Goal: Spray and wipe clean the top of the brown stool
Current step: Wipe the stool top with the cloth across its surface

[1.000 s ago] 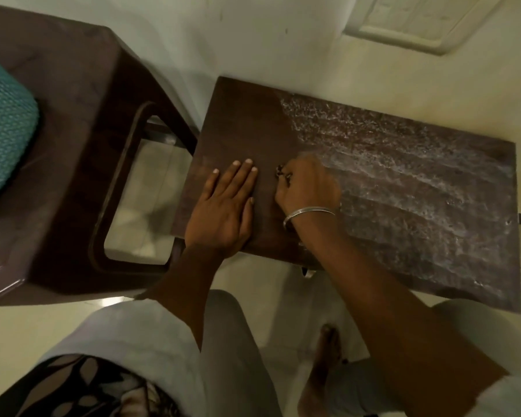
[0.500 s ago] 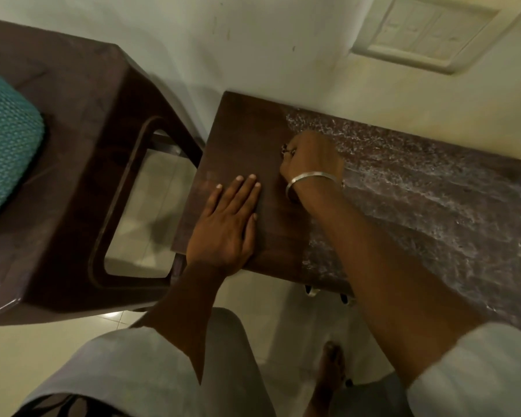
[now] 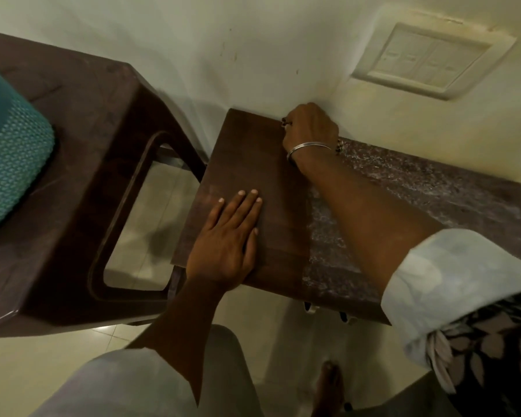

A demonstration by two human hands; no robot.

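Dark brown plastic chair [image 3: 82,164] fills left of frame, seen from above, glossy rim catching light at lower left. Teal knitted cushion [image 3: 9,164] sits on its seat, cut off by left edge. Large rounded cut-out [image 3: 139,230] in chair's side shows pale floor tiles beneath. Cream wall [image 3: 253,40] runs across top, lightly marked with small stains. White switch plate [image 3: 430,60] set in wall, upper right. Pale tiled floor [image 3: 36,365] along bottom; bare foot [image 3: 328,383] on it at lower centre.
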